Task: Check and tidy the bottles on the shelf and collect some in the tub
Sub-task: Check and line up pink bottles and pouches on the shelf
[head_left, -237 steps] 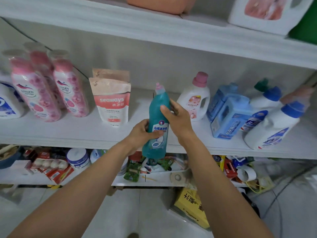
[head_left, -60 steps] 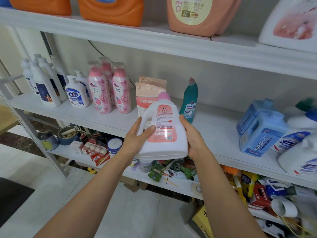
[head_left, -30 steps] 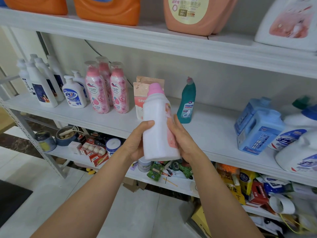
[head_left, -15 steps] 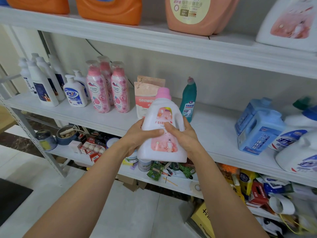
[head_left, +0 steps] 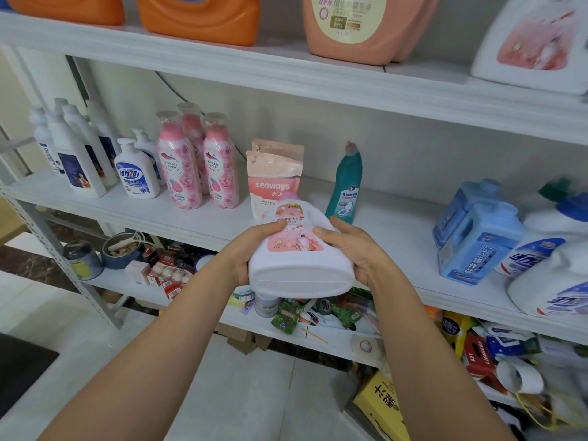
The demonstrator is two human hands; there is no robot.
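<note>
I hold a white detergent bottle with a pink cap and pink label in front of the middle shelf. It is tipped away from me, so its flat base faces the camera. My left hand grips its left side and my right hand grips its right side. Behind it on the shelf stand a teal toilet-cleaner bottle and pink refill pouches. No tub is in view.
Pink flowered bottles, a white pump bottle and tall white bottles stand to the left. Blue jugs and white blue-capped jugs crowd the right. Big orange jugs fill the top shelf. Clutter covers the lower shelf.
In the oldest frame I held the teal bottle; it now stands on the shelf. I have since turned the white bottle in both hands and tipped its base toward me.
</note>
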